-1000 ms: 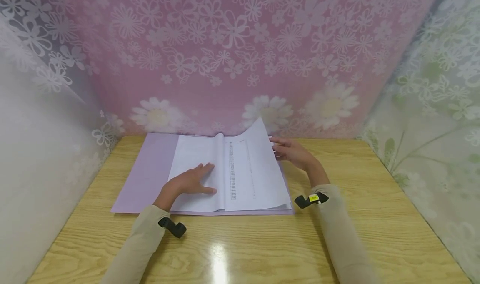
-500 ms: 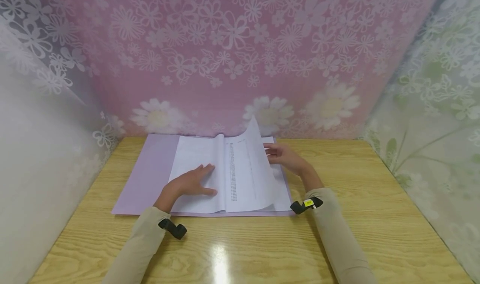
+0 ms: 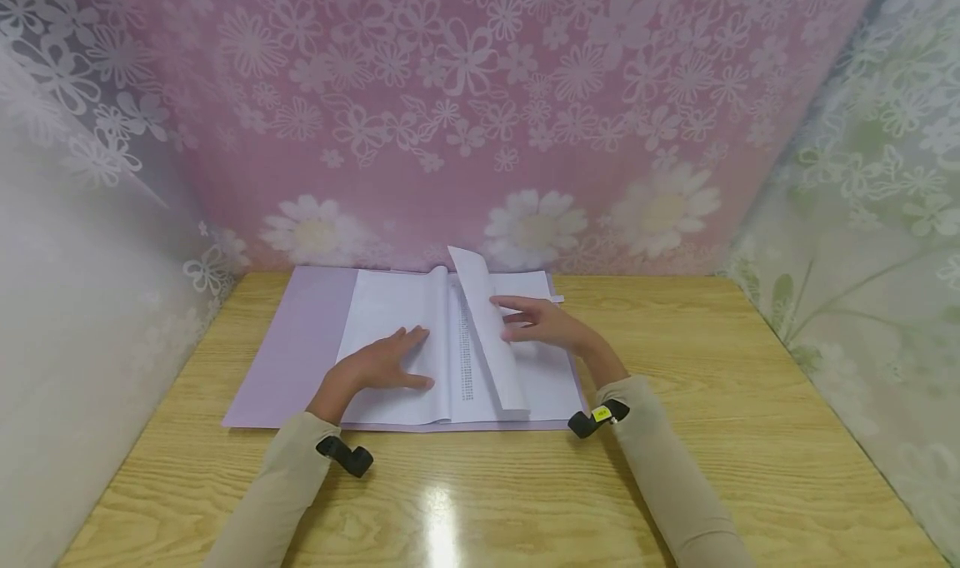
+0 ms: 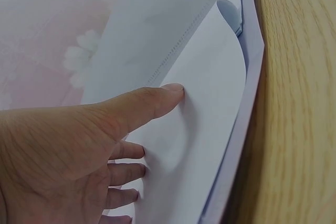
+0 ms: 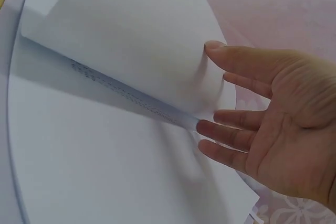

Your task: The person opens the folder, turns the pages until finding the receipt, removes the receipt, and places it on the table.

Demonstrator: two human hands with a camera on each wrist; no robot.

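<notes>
A lilac folder point(image 3: 296, 343) lies spread on the table, filled with white sheets. My left hand point(image 3: 381, 361) rests on the turned sheets point(image 3: 386, 301) at the left, thumb and fingers spread; the left wrist view shows the thumb and fingertips on the white paper point(image 4: 205, 61). A printed sheet point(image 3: 487, 351) stands half turned, curling leftward and partly covering a column of small print. Against its blank side is my right hand point(image 3: 543, 325). In the right wrist view the thumb of that hand point(image 5: 289, 124) touches the lifted sheet point(image 5: 136, 30), its other fingers extended beside the sheet.
The folder lies on a wood-grain table point(image 3: 480, 501), its far edge close to a pink floral backdrop point(image 3: 465, 135). White floral panels point(image 3: 885, 301) flank both sides. Under the lifted sheet lies a stack of white pages point(image 3: 551, 376).
My right hand has moved left from the folder's right edge, swinging the sheet over toward the middle and uncovering the page beneath. My left hand has stayed in place.
</notes>
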